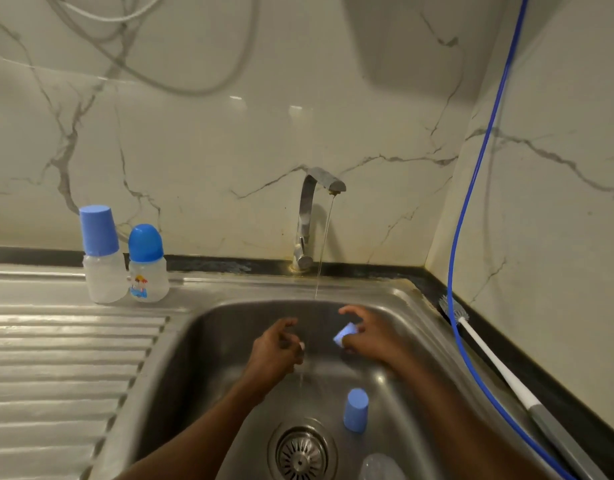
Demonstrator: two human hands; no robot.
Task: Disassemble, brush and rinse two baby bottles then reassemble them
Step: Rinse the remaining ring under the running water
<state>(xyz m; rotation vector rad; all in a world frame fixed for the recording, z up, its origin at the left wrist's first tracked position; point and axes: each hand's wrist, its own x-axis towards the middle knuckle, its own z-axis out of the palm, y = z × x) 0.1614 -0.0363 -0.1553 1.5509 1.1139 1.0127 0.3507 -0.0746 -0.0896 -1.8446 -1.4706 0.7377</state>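
My right hand [371, 336] grips blue collar [345, 333]; left hand [276, 348] curled, hold unclear. Near side of right hand: cap [356, 408], bare bottle [380, 467]. Likely mid-rinse; reassembly pending.

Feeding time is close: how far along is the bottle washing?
Looks done: two capped bottles stand assembled beside the sink, though I cannot tell whether they are washed. In hand: the right hand holds a blue part by the running water; the left hand is blurred. Left: blue cap and clear bottle body wait in the sink, unassembled.
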